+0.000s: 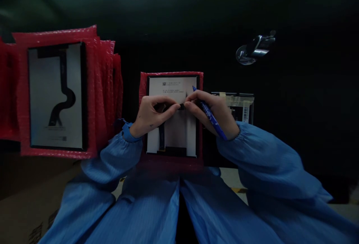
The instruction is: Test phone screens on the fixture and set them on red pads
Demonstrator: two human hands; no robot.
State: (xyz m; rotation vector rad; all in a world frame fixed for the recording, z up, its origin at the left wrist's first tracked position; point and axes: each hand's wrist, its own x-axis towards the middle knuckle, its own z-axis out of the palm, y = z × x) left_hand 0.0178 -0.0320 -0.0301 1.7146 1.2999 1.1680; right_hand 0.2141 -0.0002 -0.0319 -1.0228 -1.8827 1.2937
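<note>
A display panel (174,124) lies face down on pink bubble wrap (143,83), its pale back with printed labels upward. From its lower edge a black flex cable (162,137) runs up beneath my left hand (157,113). Thumb and forefinger of that hand pinch the cable's dark connector end over the panel. My right hand (214,111) carries a blue marker pen (210,118) slanted through its fingers, tip up and left. Its thumb and forefinger meet at the right side of the connector; whether they grip it too cannot be made out.
At the left, a second display panel (53,98) with a curved black cable rests on a stack of pink bubble-wrap sleeves (108,98). A taped circuit part (239,107) lies right of my right hand. Beyond it is a shiny metal and clear object (256,48) on the dark table.
</note>
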